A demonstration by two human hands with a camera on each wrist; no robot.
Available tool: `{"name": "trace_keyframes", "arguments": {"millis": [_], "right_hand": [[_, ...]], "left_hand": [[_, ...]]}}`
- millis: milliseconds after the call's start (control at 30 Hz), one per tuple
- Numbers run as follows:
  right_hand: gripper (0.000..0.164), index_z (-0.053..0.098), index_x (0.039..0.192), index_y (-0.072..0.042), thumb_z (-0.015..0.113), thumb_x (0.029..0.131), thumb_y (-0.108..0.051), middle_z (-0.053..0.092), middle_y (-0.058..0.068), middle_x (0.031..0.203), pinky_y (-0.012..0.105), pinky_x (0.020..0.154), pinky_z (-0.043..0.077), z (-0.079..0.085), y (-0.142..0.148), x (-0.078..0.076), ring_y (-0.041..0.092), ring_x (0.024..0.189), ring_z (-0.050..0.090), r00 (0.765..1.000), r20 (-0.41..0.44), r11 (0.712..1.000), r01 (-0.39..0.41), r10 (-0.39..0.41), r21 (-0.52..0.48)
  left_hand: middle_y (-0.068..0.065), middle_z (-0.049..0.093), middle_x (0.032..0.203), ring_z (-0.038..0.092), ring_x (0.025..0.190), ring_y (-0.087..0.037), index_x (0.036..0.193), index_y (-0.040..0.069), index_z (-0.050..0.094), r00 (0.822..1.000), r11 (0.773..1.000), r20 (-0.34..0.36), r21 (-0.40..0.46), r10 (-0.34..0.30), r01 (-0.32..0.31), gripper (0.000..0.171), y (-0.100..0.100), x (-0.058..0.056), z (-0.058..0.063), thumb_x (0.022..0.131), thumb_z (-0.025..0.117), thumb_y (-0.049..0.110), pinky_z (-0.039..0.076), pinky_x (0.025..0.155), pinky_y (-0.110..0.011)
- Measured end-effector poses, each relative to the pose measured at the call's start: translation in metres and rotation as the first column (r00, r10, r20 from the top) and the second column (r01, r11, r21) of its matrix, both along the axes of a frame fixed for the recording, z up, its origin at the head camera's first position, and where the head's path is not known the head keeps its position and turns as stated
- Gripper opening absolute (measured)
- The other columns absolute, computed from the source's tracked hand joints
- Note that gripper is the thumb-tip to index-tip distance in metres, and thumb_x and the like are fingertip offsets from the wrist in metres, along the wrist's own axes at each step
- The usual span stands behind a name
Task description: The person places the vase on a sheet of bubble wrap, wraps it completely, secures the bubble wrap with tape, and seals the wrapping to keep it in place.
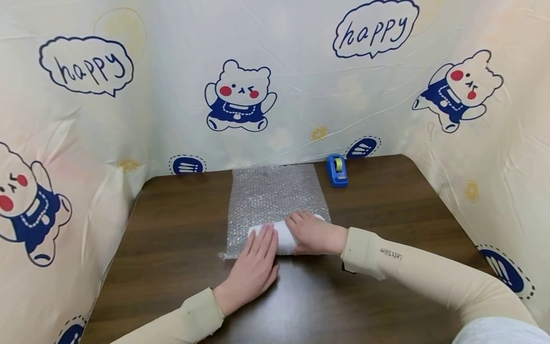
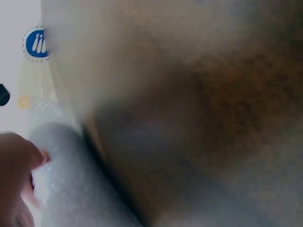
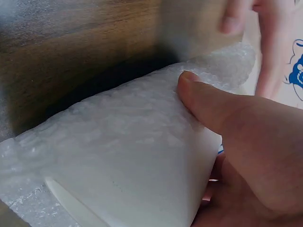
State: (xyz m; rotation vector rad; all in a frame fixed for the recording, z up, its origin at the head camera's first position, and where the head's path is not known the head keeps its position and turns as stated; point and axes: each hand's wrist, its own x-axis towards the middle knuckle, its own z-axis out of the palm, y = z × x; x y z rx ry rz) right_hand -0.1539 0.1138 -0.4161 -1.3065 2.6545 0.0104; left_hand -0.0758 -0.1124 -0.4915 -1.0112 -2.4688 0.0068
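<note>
A smooth white object (image 1: 285,237), its kind not clear, lies across the near end of a sheet of bubble wrap (image 1: 275,191). In the right wrist view the bubble wrap (image 3: 118,113) is folded over part of the white object (image 3: 151,184). My right hand (image 1: 315,234) grips its right part, thumb on the near side and fingers over the far side. With straight fingers, my left hand (image 1: 253,267) rests on its left end and the wrap beside it. The left wrist view is mostly blurred; a wrapped surface (image 2: 71,175) shows at lower left.
A blue tape dispenser (image 1: 337,171) with yellowish tape stands right of the wrap's far end. The brown wooden table (image 1: 180,215) is bordered by a printed cloth (image 1: 301,110) at the back and sides.
</note>
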Motion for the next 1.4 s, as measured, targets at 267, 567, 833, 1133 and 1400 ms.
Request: {"name": "trace_keyframes", "arguments": {"millis": [267, 567, 833, 1133, 1400], "right_hand": [[0.079, 0.045, 0.147, 0.011, 0.077, 0.094, -0.039, 0.055, 0.027, 0.145, 0.052, 0.118, 0.036, 0.001, -0.001, -0.004, 0.042, 0.137, 0.051, 0.996, 0.075, 0.999, 0.044, -0.046, 0.019], [0.078, 0.047, 0.144, 0.013, 0.079, 0.093, -0.037, 0.057, 0.027, 0.141, 0.052, 0.116, 0.038, -0.004, 0.000, -0.002, 0.041, 0.133, 0.054, 1.000, 0.023, 0.999, 0.002, -0.001, -0.036], [0.080, 0.047, 0.145, 0.013, 0.079, 0.093, -0.037, 0.057, 0.027, 0.143, 0.049, 0.114, 0.041, 0.000, 0.001, -0.003, 0.040, 0.133, 0.055, 1.000, 0.019, 0.999, 0.010, -0.009, -0.048], [0.077, 0.050, 0.141, 0.013, 0.080, 0.092, -0.038, 0.061, 0.026, 0.136, 0.047, 0.111, 0.044, -0.002, 0.007, -0.006, 0.038, 0.126, 0.060, 0.999, -0.017, 0.997, -0.042, 0.040, -0.067], [0.076, 0.049, 0.143, 0.011, 0.077, 0.094, -0.039, 0.060, 0.024, 0.137, 0.046, 0.111, 0.045, -0.004, 0.011, -0.006, 0.036, 0.126, 0.059, 0.998, -0.019, 0.995, -0.056, 0.055, -0.077]], "left_hand": [[-0.033, 0.031, 0.162, 0.028, 0.153, -0.044, 0.155, -0.012, 0.034, 0.983, 0.981, -0.055, -0.068, 0.177, -0.180, 0.105, 0.000, -0.009, -0.013, 0.091, 0.063, 0.066, 0.027, 0.118, -0.065], [-0.034, 0.031, 0.161, 0.032, 0.152, -0.045, 0.158, -0.010, 0.028, 0.977, 0.972, -0.022, -0.101, 0.213, -0.214, 0.109, 0.000, -0.024, -0.018, 0.092, 0.065, 0.068, 0.029, 0.117, -0.067], [-0.031, 0.051, 0.146, 0.055, 0.129, -0.044, 0.156, -0.007, 0.034, 0.983, 0.982, -0.022, -0.038, 0.185, -0.185, 0.117, -0.001, -0.034, -0.019, 0.077, 0.083, 0.064, 0.047, 0.105, -0.056], [-0.025, 0.058, 0.125, 0.058, 0.112, -0.039, 0.144, -0.006, 0.047, 0.984, 0.987, -0.087, 0.031, 0.158, -0.156, 0.109, 0.002, -0.041, -0.026, 0.069, 0.091, 0.060, 0.053, 0.095, -0.049], [-0.022, 0.059, 0.117, 0.059, 0.107, -0.037, 0.133, -0.005, 0.051, 0.983, 0.987, -0.097, 0.039, 0.158, -0.154, 0.100, 0.005, -0.043, -0.026, 0.065, 0.093, 0.055, 0.053, 0.094, -0.047]]}}
